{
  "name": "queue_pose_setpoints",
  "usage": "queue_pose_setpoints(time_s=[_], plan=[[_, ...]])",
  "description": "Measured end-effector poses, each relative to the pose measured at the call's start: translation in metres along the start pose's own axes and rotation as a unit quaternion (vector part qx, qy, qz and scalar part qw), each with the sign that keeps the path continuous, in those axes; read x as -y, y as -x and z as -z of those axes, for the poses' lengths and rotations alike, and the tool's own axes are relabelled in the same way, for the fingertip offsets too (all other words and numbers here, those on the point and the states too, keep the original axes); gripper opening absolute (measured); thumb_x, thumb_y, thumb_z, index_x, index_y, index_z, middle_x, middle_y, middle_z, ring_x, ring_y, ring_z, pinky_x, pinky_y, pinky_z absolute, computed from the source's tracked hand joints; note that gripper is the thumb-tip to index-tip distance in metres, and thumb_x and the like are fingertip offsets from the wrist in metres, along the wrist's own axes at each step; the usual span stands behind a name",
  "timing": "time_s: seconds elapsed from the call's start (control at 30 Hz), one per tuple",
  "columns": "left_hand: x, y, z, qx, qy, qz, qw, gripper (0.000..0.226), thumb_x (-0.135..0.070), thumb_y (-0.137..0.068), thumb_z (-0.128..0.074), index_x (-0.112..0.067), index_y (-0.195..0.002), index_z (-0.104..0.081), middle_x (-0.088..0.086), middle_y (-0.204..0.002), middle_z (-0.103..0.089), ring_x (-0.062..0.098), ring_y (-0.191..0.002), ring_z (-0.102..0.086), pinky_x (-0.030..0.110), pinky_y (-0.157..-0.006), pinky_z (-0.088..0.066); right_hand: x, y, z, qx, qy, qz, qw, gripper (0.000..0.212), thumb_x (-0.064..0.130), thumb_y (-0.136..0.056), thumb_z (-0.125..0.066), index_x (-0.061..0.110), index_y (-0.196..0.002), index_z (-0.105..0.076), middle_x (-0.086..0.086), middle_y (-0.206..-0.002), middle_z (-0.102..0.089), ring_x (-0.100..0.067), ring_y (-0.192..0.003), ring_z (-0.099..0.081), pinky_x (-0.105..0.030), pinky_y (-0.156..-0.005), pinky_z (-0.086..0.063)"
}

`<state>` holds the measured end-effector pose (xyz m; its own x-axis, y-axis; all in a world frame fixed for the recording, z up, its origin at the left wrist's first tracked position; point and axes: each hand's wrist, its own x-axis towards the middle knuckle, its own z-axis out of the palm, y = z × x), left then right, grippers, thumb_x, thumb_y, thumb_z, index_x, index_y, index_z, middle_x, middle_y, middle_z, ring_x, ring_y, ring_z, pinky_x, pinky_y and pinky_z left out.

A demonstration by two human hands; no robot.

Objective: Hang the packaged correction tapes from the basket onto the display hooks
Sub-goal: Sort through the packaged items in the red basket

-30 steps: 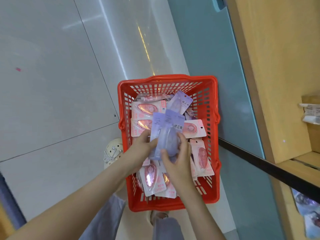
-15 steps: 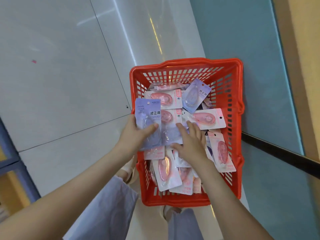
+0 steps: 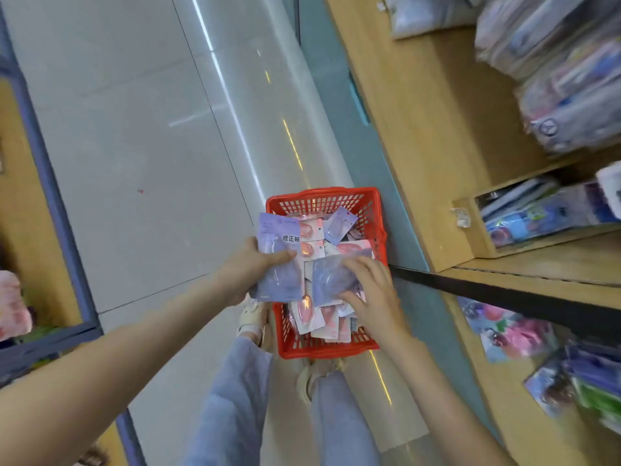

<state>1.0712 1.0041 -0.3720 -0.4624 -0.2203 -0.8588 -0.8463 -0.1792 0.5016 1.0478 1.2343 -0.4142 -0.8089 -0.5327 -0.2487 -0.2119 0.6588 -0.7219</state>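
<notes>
So the left hand (image 3: 247, 269) has fingers clamped on a purple pack (image 3: 279, 280) over the left edge of the red basket (image 3: 322, 348), while the right hand (image 3: 374, 294) looks to be pinching a second purple pack (image 3: 327, 280) above the pink packs (image 3: 307, 314), bit blurry.

A red plastic basket (image 3: 322, 193), its walls moulded in an open lattice, is standing on pale floor tiles (image 3: 151, 163) that are shining smooth and glossy under streaks of light. A purple correction-tape pack (image 3: 279, 267) is showing matt printed card beneath a clear plastic blister. A second purple pack (image 3: 327, 280) is glinting the same way, as are the pink packs (image 3: 307, 312) of card and clear shell in the basket. The shelving unit (image 3: 420, 129) is presenting a matt, light wood-grain face. Pale blue trousers (image 3: 232, 398) are looking like soft cloth. Shelf goods (image 3: 554, 79) are gleaming in clear film wrap.
</notes>
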Motion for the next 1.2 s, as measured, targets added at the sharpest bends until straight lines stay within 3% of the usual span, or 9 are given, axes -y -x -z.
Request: queue_pose_setpoints(time_s=[0.17,0.27,0.4,0.47,0.57,0.67,0.77,0.97,1.2], plan=[[-0.065,0.141,-0.029,0.182,-0.047,-0.103,0.977,0.016,-0.012,-0.091,-0.061,-0.015,-0.106,-0.06,0.0,-0.09,-0.072,0.008,-0.075,-0.07,0.02,-0.06,-0.054,0.111,0.067,0.094,-0.025,0.045,0.132,0.99,0.042,0.023,-0.082,-0.052,0.031,-0.123,-0.046,0.008,-0.12,-0.043,-0.019,-0.112,-0.038,-0.04,-0.092,-0.041],[-0.083,0.213,-0.036,0.277,-0.081,-0.137,0.948,0.029,-0.015,-0.088,-0.061,-0.009,-0.116,-0.059,0.005,-0.099,-0.073,0.015,-0.088,-0.07,0.023,-0.067,-0.055,0.147,0.117,0.135,-0.075,0.094,0.174,0.977,0.055,0.005,-0.076,-0.063,0.027,-0.124,-0.049,0.004,-0.123,-0.043,-0.02,-0.109,-0.038,-0.026,-0.102,-0.031],[-0.081,0.297,-0.054,0.366,-0.127,-0.182,0.904,0.028,-0.009,-0.09,-0.061,-0.016,-0.117,-0.061,0.006,-0.11,-0.071,0.018,-0.102,-0.068,0.025,-0.076,-0.055,0.199,0.202,0.173,-0.127,-0.036,0.073,0.989,0.063,-0.012,-0.069,-0.041,0.023,-0.117,-0.063,0.011,-0.138,-0.039,-0.001,-0.132,-0.032,-0.008,-0.109,-0.017],[-0.074,0.34,-0.069,0.387,-0.136,-0.23,0.882,0.027,-0.006,-0.091,-0.059,-0.013,-0.117,-0.062,0.003,-0.105,-0.073,0.016,-0.098,-0.069,0.023,-0.075,-0.054,0.232,0.249,0.186,-0.171,-0.095,0.026,0.98,0.056,-0.007,-0.069,-0.039,0.022,-0.111,-0.062,0.005,-0.141,-0.034,0.013,-0.134,-0.023,-0.006,-0.108,-0.016],[-0.068,0.413,-0.099,0.398,-0.148,-0.326,0.845,0.023,-0.007,-0.089,-0.062,-0.014,-0.111,-0.065,0.001,-0.103,-0.074,0.014,-0.095,-0.069,0.026,-0.077,-0.054,0.276,0.318,0.207,-0.272,-0.124,-0.01,0.954,0.042,0.013,-0.074,-0.049,0.03,-0.112,-0.053,0.005,-0.148,-0.029,0.009,-0.14,-0.014,-0.009,-0.111,-0.014],[-0.062,0.492,-0.128,0.423,-0.163,-0.386,0.803,0.029,-0.021,-0.078,-0.067,-0.02,-0.107,-0.067,0.002,-0.106,-0.073,0.019,-0.101,-0.068,0.041,-0.092,-0.052,0.31,0.382,0.223,-0.387,-0.094,-0.013,0.917,0.038,0.039,-0.079,-0.055,0.027,-0.114,-0.045,0.005,-0.151,-0.019,-0.001,-0.144,-0.009,-0.013,-0.113,-0.011],[-0.047,0.566,-0.158,0.473,-0.189,-0.44,0.739,0.041,-0.021,-0.084,-0.061,-0.012,-0.124,-0.059,0.01,-0.118,-0.068,0.027,-0.111,-0.063,0.047,-0.098,-0.048,0.334,0.449,0.243,-0.489,-0.036,-0.02,0.872,0.055,0.037,-0.081,-0.059,0.022,-0.126,-0.03,0.012,-0.144,-0.016,-0.005,-0.14,-0.015,-0.013,-0.114,-0.011],[0.026,0.705,-0.242,0.51,-0.209,-0.536,0.64,0.03,-0.007,-0.095,-0.055,-0.016,-0.124,-0.058,-0.002,-0.113,-0.07,0.008,-0.102,-0.066,0.02,-0.081,-0.053,0.34,0.634,0.293,-0.589,0.078,-0.114,0.796,0.062,0.024,-0.082,-0.067,0.018,-0.136,-0.036,0.009,-0.129,-0.028,-0.007,-0.126,-0.028,-0.029,-0.11,-0.027],[0.129,0.852,-0.354,0.585,-0.179,-0.58,0.538,0.038,-0.01,-0.093,-0.06,-0.02,-0.129,-0.053,-0.002,-0.122,-0.065,0.009,-0.108,-0.064,0.032,-0.094,-0.052,0.331,0.844,0.335,-0.603,0.122,-0.165,0.771,0.07,0.022,-0.092,-0.056,0.036,-0.149,-0.019,0.017,-0.124,-0.022,0.007,-0.106,-0.032,0.001,-0.076,-0.033]])
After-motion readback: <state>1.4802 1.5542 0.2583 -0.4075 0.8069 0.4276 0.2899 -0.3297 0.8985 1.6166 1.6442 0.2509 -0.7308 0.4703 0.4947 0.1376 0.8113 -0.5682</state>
